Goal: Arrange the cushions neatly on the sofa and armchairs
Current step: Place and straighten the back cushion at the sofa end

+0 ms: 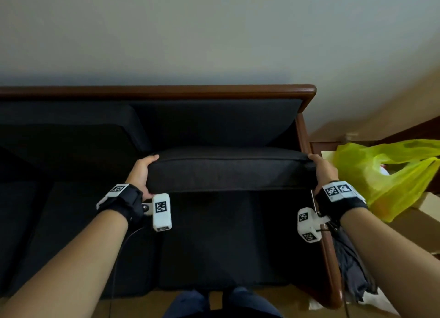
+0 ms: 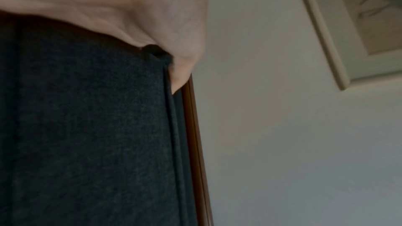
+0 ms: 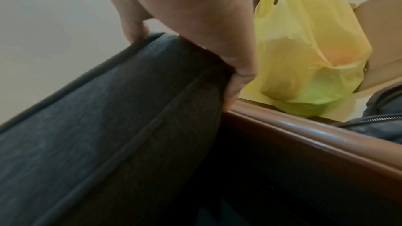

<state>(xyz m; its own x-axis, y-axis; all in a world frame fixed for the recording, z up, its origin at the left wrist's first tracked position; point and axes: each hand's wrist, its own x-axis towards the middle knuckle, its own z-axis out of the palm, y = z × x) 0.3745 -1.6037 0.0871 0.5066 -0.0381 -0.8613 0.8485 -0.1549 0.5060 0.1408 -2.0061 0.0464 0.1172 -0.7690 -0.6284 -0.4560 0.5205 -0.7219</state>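
Note:
A thick dark grey cushion (image 1: pixel 226 170) is held up above the right seat of a dark sofa with a brown wooden frame (image 1: pixel 166 90). My left hand (image 1: pixel 142 172) grips the cushion's left end, thumb over the top edge. My right hand (image 1: pixel 321 167) grips its right end beside the wooden armrest (image 3: pixel 304 126). The left wrist view shows my palm (image 2: pixel 130 15) pressed on the cushion's side (image 2: pixel 87 126). In the right wrist view my fingers (image 3: pixel 239 78) curl round the cushion's corner (image 3: pixel 130 118). A back cushion (image 1: pixel 214 120) leans behind it. Another dark cushion (image 1: pixel 71 136) lies to the left.
A yellow plastic bag (image 1: pixel 385 172) sits on a cardboard box (image 3: pixel 380 23) just right of the sofa's armrest. A dark folded umbrella (image 1: pixel 352 265) hangs by the armrest. A framed picture (image 2: pixel 348 23) hangs on the pale wall. My legs (image 1: pixel 221 303) stand before the sofa.

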